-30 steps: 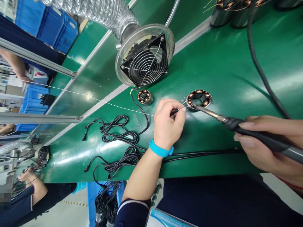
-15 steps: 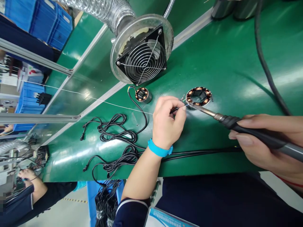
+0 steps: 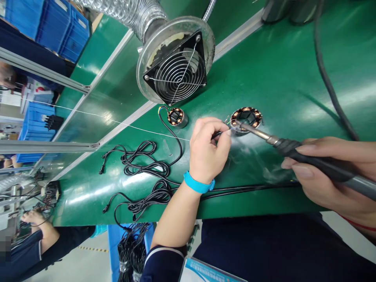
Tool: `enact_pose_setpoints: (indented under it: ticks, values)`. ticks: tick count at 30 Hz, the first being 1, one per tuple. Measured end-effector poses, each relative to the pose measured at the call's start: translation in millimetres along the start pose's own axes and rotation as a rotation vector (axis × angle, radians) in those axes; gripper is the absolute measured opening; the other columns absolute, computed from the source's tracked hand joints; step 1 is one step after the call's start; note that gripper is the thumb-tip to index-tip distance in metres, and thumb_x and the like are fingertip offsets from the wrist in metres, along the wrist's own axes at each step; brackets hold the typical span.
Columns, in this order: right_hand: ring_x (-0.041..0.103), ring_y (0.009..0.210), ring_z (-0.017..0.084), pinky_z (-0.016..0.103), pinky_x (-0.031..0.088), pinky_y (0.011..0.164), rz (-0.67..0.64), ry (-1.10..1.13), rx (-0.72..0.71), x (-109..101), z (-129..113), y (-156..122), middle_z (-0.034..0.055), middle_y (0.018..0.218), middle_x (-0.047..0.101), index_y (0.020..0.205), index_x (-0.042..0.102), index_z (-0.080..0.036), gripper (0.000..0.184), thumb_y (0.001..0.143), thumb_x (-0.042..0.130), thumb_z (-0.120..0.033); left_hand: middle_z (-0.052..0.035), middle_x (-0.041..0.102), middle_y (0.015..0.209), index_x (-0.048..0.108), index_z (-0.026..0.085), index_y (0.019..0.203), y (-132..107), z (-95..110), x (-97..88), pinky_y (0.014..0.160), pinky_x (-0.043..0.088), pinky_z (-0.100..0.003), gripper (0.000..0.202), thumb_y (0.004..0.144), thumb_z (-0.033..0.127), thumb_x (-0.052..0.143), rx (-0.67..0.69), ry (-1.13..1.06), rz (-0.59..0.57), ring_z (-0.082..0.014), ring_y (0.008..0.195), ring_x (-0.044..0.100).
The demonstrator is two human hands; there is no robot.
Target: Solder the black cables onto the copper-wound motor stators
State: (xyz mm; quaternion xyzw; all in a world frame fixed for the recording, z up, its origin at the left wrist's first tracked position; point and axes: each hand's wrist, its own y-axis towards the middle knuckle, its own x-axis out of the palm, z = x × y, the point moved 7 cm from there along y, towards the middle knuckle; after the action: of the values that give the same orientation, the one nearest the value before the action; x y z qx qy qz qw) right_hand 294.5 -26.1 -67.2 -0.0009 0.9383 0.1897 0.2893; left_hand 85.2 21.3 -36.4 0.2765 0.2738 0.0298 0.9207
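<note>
At the right of the frame, the right hand grips a soldering iron, its tip at the left side of a copper-wound ring, right of centre on the green worktop. Faint smoke hangs below. The left hand, near the centre, pinches a black cable beside the ring; a thin pale wire reaches that hand from the left.

Right hand: grips iron, tip at stator; faint smoke hangs nearby. Left hand: pinches lead; white wire runs to it. Green bench: bears smaller stator, near fan, plus coiled cables.
</note>
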Motion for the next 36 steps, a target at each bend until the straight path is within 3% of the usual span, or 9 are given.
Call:
enact_pose_setpoints:
  ticks: [5, 10, 14, 22, 25, 27, 31, 33, 36]
  values:
    - [0.068, 0.064, 0.014, 0.029, 0.058, 0.060, -0.041, -0.074, -0.225, -3, -30, 28, 0.0022, 0.091, 0.073, 0.115, 0.062, -0.029, 0.014, 0.108, 0.058, -0.041, -0.0030, 0.065, 0.093, 0.061, 0.020, 0.086, 0, -1, 0.1, 0.075, 0.054, -0.028, 0.013, 0.093, 0.009, 0.066, -0.004, -0.005, 0.007, -0.0157, 0.090, 0.067]
    - [0.076, 0.104, 0.016, 0.026, 0.062, 0.089, -0.075, -0.109, -0.316, -1, -43, 48, -0.0004, 0.124, 0.076, 0.140, 0.059, -0.030, 0.030, 0.114, 0.048, -0.040, -0.0033, 0.064, 0.093, 0.062, 0.020, 0.086, 1, 0, -0.5, 0.076, 0.054, -0.028, 0.015, 0.091, 0.007, 0.066, 0.005, -0.005, 0.011, -0.0157, 0.090, 0.066]
    - [0.075, 0.108, 0.018, 0.029, 0.061, 0.086, -0.133, -0.155, -0.223, 3, -36, 63, -0.0041, 0.129, 0.074, 0.148, 0.055, -0.036, 0.038, 0.115, 0.042, -0.048, -0.0036, 0.064, 0.093, 0.061, 0.020, 0.085, 2, 1, -1.4, 0.074, 0.054, -0.027, 0.016, 0.091, 0.006, 0.065, 0.014, 0.001, 0.003, -0.0156, 0.089, 0.066]
    - [0.072, 0.105, 0.023, 0.036, 0.057, 0.089, -0.218, -0.172, -0.313, 18, -31, 74, 0.0030, 0.118, 0.077, 0.141, 0.060, -0.029, 0.039, 0.112, 0.042, -0.048, -0.0059, 0.066, 0.093, 0.060, 0.021, 0.086, 2, -4, 3.0, 0.078, 0.054, -0.032, 0.010, 0.094, 0.015, 0.062, -0.055, 0.003, -0.066, -0.0187, 0.092, 0.065]
    - [0.072, 0.109, 0.026, 0.040, 0.058, 0.091, -0.235, -0.174, -0.285, 18, -24, 79, 0.0033, 0.118, 0.077, 0.144, 0.059, -0.032, 0.041, 0.110, 0.044, -0.050, -0.0055, 0.067, 0.097, 0.060, 0.020, 0.095, 4, -14, 1.8, 0.075, 0.052, -0.031, 0.008, 0.091, 0.016, 0.066, -0.205, -0.092, -0.106, -0.0162, 0.083, 0.063]
    - [0.071, 0.113, 0.027, 0.041, 0.057, 0.094, -0.251, -0.173, -0.290, 23, -18, 83, 0.0046, 0.122, 0.076, 0.147, 0.057, -0.031, 0.043, 0.109, 0.047, -0.049, -0.0037, 0.068, 0.097, 0.060, 0.019, 0.100, 3, -24, 2.4, 0.070, 0.049, -0.028, 0.015, 0.088, 0.018, 0.070, -0.366, -0.150, -0.192, -0.0131, 0.074, 0.058]
    - [0.071, 0.115, 0.026, 0.041, 0.057, 0.098, -0.227, -0.152, -0.411, 41, -11, 87, 0.0068, 0.129, 0.073, 0.145, 0.057, -0.026, 0.041, 0.108, 0.052, -0.043, 0.0037, 0.059, 0.071, 0.061, 0.019, 0.080, -1, -35, 7.6, 0.068, 0.041, -0.027, 0.019, 0.092, 0.029, 0.071, -0.620, -0.258, -0.428, -0.0118, 0.068, 0.052]
    - [0.072, 0.114, 0.025, 0.040, 0.058, 0.097, -0.206, -0.138, -0.436, 45, -12, 85, 0.0063, 0.127, 0.074, 0.141, 0.059, -0.025, 0.038, 0.108, 0.051, -0.040, 0.0044, 0.059, 0.069, 0.062, 0.018, 0.077, -1, -38, 8.1, 0.069, 0.040, -0.026, 0.022, 0.092, 0.031, 0.072, -0.711, -0.373, -0.423, -0.0108, 0.069, 0.051]
    - [0.072, 0.117, 0.023, 0.036, 0.058, 0.100, -0.162, -0.155, -0.326, 35, -18, 82, 0.0059, 0.125, 0.076, 0.142, 0.060, -0.024, 0.039, 0.108, 0.049, -0.039, 0.0034, 0.063, 0.073, 0.066, 0.017, 0.079, -4, -42, 10.6, 0.067, 0.041, -0.024, 0.022, 0.093, 0.033, 0.071, -0.869, -0.530, -0.336, -0.0091, 0.066, 0.050]
